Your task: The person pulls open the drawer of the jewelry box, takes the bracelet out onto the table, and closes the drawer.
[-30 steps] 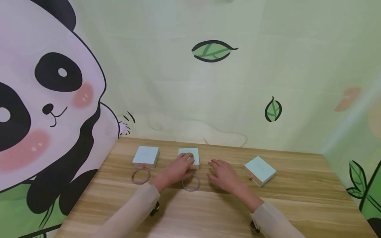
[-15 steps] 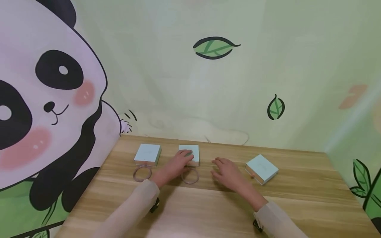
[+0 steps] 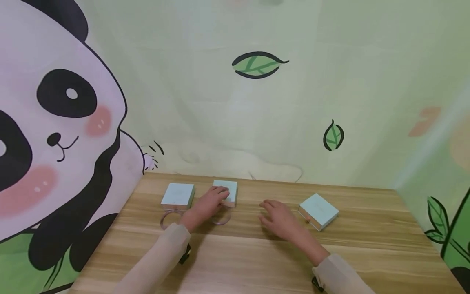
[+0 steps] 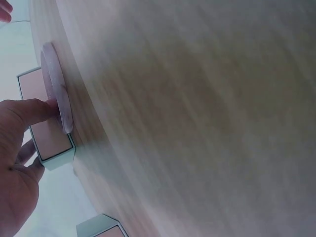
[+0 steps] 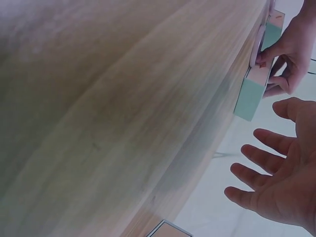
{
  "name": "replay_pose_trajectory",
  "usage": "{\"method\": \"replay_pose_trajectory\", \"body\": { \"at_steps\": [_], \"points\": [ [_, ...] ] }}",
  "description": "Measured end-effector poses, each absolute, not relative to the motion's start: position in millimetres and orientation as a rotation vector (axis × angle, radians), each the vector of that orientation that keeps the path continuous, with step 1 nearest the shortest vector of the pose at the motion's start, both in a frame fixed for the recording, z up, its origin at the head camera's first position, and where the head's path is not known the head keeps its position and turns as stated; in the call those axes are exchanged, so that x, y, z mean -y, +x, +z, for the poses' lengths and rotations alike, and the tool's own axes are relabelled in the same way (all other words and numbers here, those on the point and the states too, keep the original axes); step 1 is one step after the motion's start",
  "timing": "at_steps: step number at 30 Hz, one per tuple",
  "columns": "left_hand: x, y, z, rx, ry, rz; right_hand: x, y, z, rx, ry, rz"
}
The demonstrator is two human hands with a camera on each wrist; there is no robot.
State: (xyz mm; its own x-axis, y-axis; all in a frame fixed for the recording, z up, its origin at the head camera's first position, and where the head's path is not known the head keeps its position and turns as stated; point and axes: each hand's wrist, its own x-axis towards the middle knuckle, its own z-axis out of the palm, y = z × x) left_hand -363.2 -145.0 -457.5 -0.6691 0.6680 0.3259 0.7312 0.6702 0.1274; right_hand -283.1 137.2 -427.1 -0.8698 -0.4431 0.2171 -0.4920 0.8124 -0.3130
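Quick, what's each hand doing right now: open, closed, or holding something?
Left hand: holding the middle pale blue box.
Right hand: open, holding nothing.

The table bore a smooth wood grain with a soft sheen. Boxes appeared smooth, matt card. The ring looked polished and glossy (stone or plastic, undetermined). The backdrop resembled creased cloth; sleeves, matt fabric.

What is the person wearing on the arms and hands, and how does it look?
The left sleeve and right sleeve are long, plain and pale beige. A small black item shows at each wrist, details unclear. The left hand and right hand are bare.
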Motion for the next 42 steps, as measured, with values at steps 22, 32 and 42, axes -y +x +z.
{"method": "replay_pose_trajectory", "body": {
  "at_steps": [22, 32, 42],
  "points": [
    [134, -343, -446, 2.849, -1.023, -0.353, -156, -284, -412, 2.873, 0.778, 0.432],
    [101, -322, -443, 2.890, -1.079, -0.352, -194, -278, -403, 2.778, 0.758, 0.321],
    [69, -307, -444, 2.836, -1.144, -0.202, -228, -270, -404, 2.744, 0.706, 0.298]
  ]
}}
